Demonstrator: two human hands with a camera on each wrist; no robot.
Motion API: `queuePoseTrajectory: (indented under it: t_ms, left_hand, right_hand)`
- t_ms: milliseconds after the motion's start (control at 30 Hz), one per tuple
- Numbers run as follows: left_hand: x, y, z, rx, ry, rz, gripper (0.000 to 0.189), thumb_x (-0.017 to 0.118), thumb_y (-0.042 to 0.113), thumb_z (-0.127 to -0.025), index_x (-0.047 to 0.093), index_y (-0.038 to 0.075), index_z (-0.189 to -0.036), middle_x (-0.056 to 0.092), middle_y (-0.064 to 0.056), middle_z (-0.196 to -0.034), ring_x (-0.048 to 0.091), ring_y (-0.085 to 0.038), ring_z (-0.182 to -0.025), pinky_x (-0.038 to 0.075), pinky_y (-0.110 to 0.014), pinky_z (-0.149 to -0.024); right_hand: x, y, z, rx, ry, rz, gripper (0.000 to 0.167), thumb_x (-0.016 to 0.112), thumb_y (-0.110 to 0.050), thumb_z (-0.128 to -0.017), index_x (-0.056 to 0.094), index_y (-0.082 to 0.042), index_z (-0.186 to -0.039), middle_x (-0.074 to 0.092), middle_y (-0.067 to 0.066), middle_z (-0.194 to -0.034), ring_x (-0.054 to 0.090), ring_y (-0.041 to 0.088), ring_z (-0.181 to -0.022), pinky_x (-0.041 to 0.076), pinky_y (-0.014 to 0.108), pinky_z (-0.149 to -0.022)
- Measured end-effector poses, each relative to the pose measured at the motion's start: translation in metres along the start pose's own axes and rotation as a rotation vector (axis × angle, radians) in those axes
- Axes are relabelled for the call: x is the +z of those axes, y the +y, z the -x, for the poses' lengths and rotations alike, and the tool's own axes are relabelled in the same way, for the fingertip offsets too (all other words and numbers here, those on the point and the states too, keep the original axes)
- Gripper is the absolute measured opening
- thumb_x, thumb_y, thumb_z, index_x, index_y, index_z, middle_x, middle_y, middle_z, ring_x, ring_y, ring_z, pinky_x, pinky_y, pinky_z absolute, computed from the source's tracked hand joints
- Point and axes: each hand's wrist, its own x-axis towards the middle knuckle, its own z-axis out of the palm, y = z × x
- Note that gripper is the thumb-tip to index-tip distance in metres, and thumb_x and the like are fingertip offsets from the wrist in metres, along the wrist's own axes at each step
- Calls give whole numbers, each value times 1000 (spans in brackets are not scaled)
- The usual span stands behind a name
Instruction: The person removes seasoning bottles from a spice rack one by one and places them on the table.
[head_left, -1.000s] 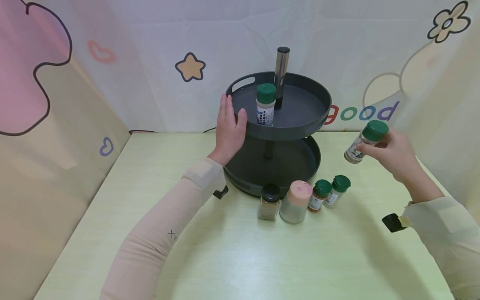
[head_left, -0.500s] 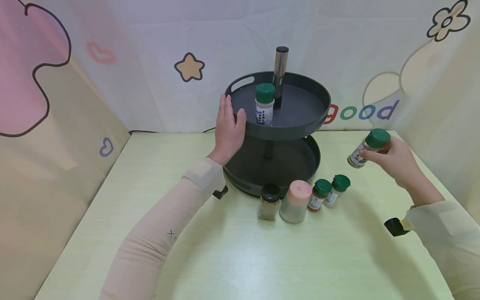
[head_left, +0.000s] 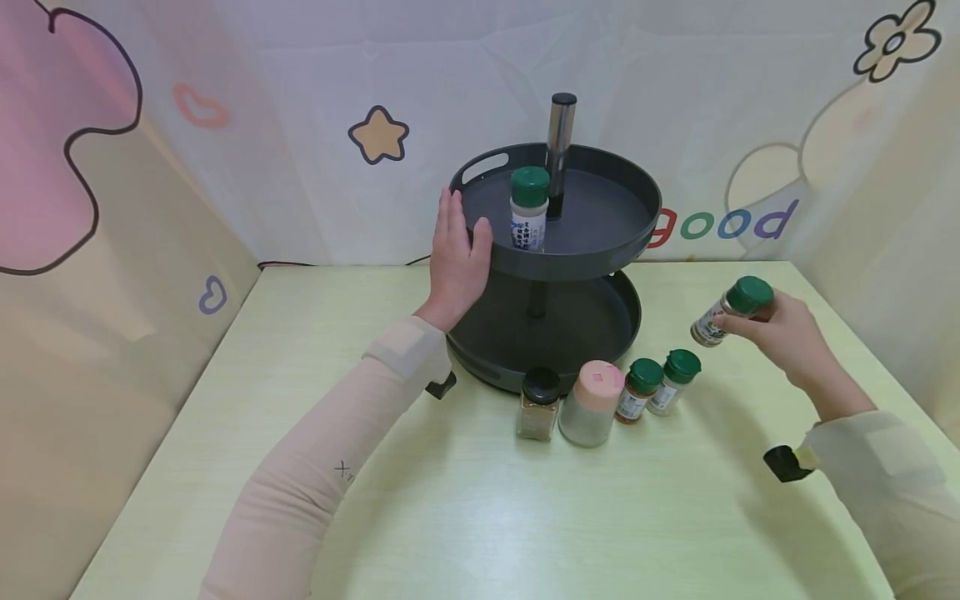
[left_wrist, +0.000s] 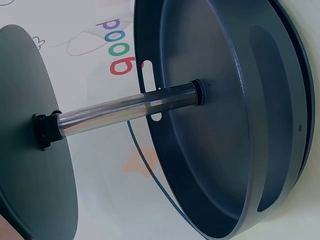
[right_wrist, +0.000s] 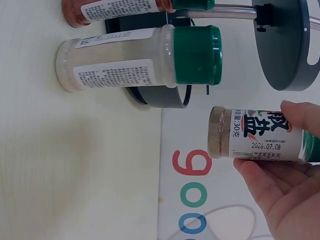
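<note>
A two-tier dark grey rotating rack [head_left: 577, 265] stands at the back of the table. My left hand [head_left: 459, 260] rests on the left side of its upper tray, fingers straight. One green-capped spice jar [head_left: 529, 212] is upright on that upper tray. Off to the right of the rack, my right hand [head_left: 791, 337] holds another green-capped spice jar [head_left: 722, 315], tilted, above the table. Thumb and fingers pinch that jar in the right wrist view, where its printed label [right_wrist: 262, 132] faces the camera. The lower tray [left_wrist: 210, 150] fills much of the left wrist view.
Before the rack stand a black-capped square jar [head_left: 538, 407], a pink-capped glass shaker [head_left: 591, 407] and two small green-capped jars, one reddish [head_left: 637, 392] and one pale [head_left: 672, 383]. A printed cloth [head_left: 300, 150] hangs behind the table.
My right hand has moved lower with the spice jar, closer to the table. My left hand, the rack and the standing jars look the same.
</note>
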Motion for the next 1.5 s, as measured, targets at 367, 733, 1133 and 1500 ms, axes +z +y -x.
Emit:
queuePoseTrajectory:
  t_ms: [367, 733, 1133, 1500]
  left_hand:
    - [0, 0, 0, 2, 2, 7, 62, 28, 41, -91, 11, 11, -143, -1, 3, -151, 4, -11, -138, 12, -28, -111]
    - [0, 0, 1, 1, 2, 7, 62, 28, 41, -91, 11, 12, -143, 0, 3, -150, 4, -11, -138, 12, -28, -111]
    - [0, -1, 0, 2, 3, 13, 61, 29, 40, -91, 11, 11, -143, 0, 3, -151, 4, -11, -138, 13, -28, -111]
    - [-1, 0, 0, -2, -7, 4, 61, 29, 40, -92, 10, 12, -143, -1, 2, -151, 3, -11, -138, 11, -28, -111]
  right_hand:
    - [5, 11, 0, 51, -32, -34, 56, 59, -38, -81, 44, 3, -115, 46, -29, -76, 44, -9, -73, 39, 57, -82]
    - [12, 22, 1, 34, -69, 6, 50, 59, -33, -82, 47, 4, -112, 51, -20, -80, 45, -8, -74, 42, 52, -78]
    - [19, 31, 3, 43, -117, 23, 46, 61, -28, -81, 49, 5, -110, 59, -5, -88, 47, -2, -77, 43, 49, -78]
    - [25, 38, 5, 53, -170, 16, 45, 62, -28, -80, 48, 5, -108, 59, 0, -90, 48, 1, -80, 43, 49, -79]
